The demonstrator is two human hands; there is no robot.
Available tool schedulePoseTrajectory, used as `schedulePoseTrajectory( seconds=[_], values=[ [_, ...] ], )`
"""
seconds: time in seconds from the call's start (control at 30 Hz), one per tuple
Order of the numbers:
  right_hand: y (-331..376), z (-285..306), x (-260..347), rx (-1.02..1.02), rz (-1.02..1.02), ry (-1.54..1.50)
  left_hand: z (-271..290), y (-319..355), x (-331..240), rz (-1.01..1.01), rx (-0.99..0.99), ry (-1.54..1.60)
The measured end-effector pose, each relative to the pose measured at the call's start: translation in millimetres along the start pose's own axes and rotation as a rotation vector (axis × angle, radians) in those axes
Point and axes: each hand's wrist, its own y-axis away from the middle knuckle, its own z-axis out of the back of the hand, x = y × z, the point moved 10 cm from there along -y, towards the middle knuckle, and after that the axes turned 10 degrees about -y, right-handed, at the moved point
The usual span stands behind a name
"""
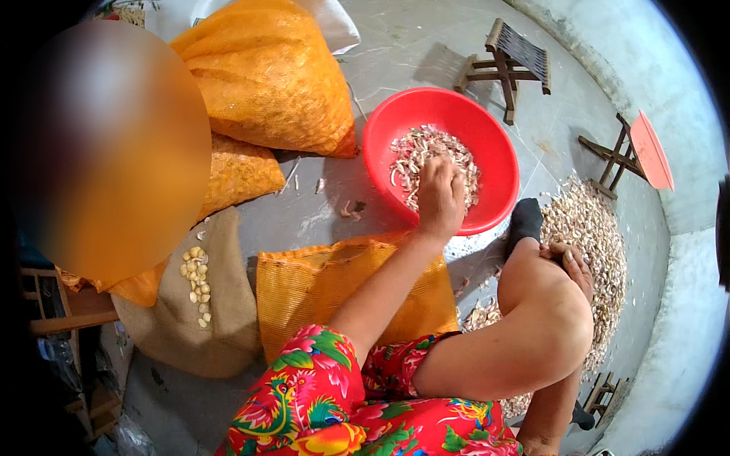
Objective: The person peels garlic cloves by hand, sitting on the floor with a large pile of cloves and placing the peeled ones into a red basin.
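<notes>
My left hand (442, 196) reaches into a red plastic basin (498, 163), its fingers curled down over a heap of garlic cloves and loose skins (418, 152). Its fingertips are hidden, so what they hold does not show. Beyond my bent knee, my right hand (572, 266) is closed beside a large pile of unpeeled garlic cloves (593, 235). Something dark shows between its fingers, too small to name. My right forearm passes behind the leg.
Full orange mesh sacks (274, 76) stand at the far left. An orange mesh bag (304, 281) lies before me, beside brown sackcloth (220, 334) with peeled cloves (196, 277). Folding stools (506, 64) stand on the far right, one near a pink lid-like piece (654, 152) by the wall.
</notes>
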Motion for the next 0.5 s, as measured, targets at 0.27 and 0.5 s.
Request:
schedulePoseTrajectory(
  seconds=[0.27, 0.5],
  values=[
    [-9.5, -30.0, -13.9, -0.011, -0.036, 0.136, 100.6, 74.7, 32.0, -0.077, -0.028, -0.080],
    [-26.7, -76.4, -12.5, -0.050, -0.075, 0.177, 121.3, 158.7, 139.4, 0.025, 0.376, -0.594]
  ],
)
